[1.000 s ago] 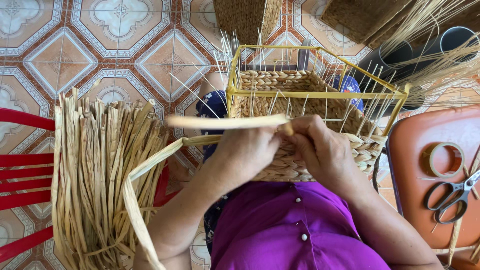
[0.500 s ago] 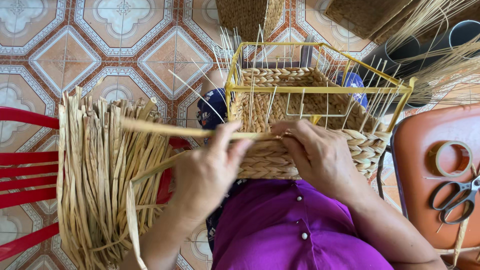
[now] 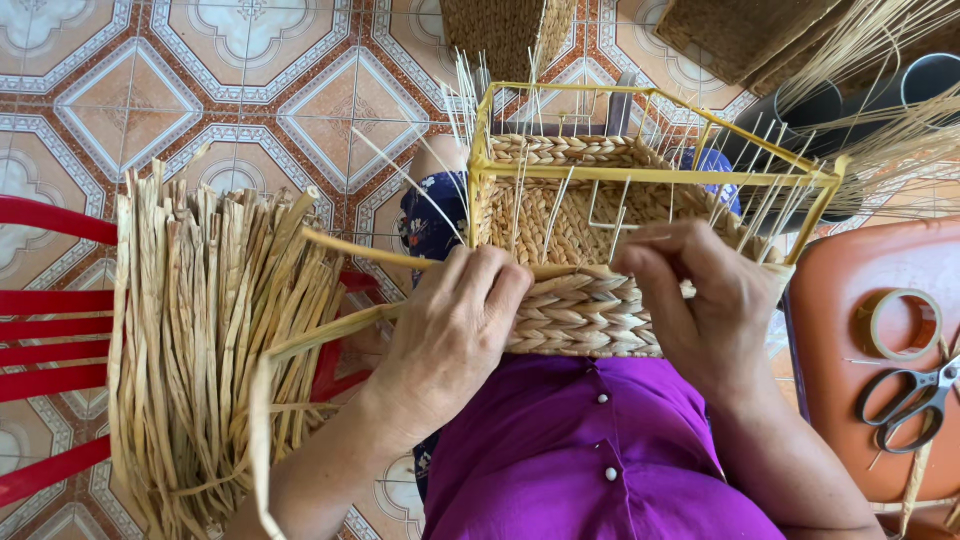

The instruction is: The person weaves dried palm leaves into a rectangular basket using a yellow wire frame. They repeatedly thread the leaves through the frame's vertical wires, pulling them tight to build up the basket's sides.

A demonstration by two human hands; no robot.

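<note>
Patterned floor tiles [image 3: 120, 90] are showing at top left, open and flat. Against the person's purple shirt [image 3: 590, 450] a half-woven basket [image 3: 580, 310] is sitting, its plaited straw wall ridged and rounded, built around a yellow wire frame [image 3: 650, 175] with thin straight stakes poking above the rim. Left hand [image 3: 450, 340] is lying on the basket's near wall, fingers [image 3: 490, 285] closing on a flat straw strand [image 3: 350, 250] that is running out leftward. Right hand [image 3: 700, 310] is pinching at the weave's top edge, fingers curled. Straw bundle [image 3: 210, 330], stiff and ribbon-like, is crowding the left side over a red chair [image 3: 50, 330]. Scissors [image 3: 910, 395] and tape roll [image 3: 900, 325] are lying on an orange seat [image 3: 870, 260], right edge.
</note>
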